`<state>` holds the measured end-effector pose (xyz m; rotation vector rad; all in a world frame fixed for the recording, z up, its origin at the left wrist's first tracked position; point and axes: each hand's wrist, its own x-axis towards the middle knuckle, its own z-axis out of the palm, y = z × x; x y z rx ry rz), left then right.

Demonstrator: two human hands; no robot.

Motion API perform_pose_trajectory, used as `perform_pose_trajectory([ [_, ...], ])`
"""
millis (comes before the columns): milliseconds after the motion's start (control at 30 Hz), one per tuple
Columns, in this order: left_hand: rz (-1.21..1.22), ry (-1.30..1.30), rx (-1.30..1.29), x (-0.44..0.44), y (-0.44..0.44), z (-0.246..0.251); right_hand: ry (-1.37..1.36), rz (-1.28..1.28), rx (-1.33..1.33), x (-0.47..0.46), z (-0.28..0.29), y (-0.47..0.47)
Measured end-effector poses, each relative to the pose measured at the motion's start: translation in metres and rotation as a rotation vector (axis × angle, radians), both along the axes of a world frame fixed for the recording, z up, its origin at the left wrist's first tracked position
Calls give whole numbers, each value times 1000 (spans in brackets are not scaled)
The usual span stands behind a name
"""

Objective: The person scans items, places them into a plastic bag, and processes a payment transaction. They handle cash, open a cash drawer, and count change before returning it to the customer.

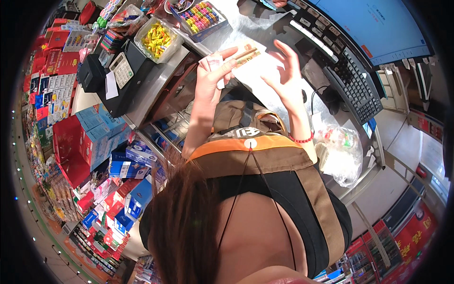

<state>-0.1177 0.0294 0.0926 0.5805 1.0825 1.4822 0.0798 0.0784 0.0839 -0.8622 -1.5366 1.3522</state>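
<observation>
My left hand (214,72) grips folded banknotes (247,58) between thumb and fingers, their free end pointing right over the counter. A pinkish folded note (212,62) is also tucked among its fingers. To the right, my right hand (286,72) is raised with fingers spread and curved, apart from the notes and holding nothing. A red bead bracelet (301,140) circles that wrist. Beneath both hands lies the brightly lit metal counter (260,81). Below them, a brown and orange apron (248,142) covers my front.
At right are a keyboard (358,85), a monitor (376,25) and a clear plastic bag (342,156). A tub of yellow-wrapped sweets (156,39), a box of colourful items (202,19) and a calculator (121,70) stand at left. Another person's hand (280,3) shows at the top edge.
</observation>
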Motion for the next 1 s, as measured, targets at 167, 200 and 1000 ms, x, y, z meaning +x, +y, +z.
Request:
perform_pose_trajectory([
  [167, -141, -326, -56, -13, 21, -12, -98, 179, -241, -12, -22, 28],
  [200, -157, -380, -59, -18, 24, -15, -87, 184, -501, -11, -26, 29],
  [1000, -292, 38, -391, -15, 100, -192, -342, -503, -613, 14, -245, 83],
])
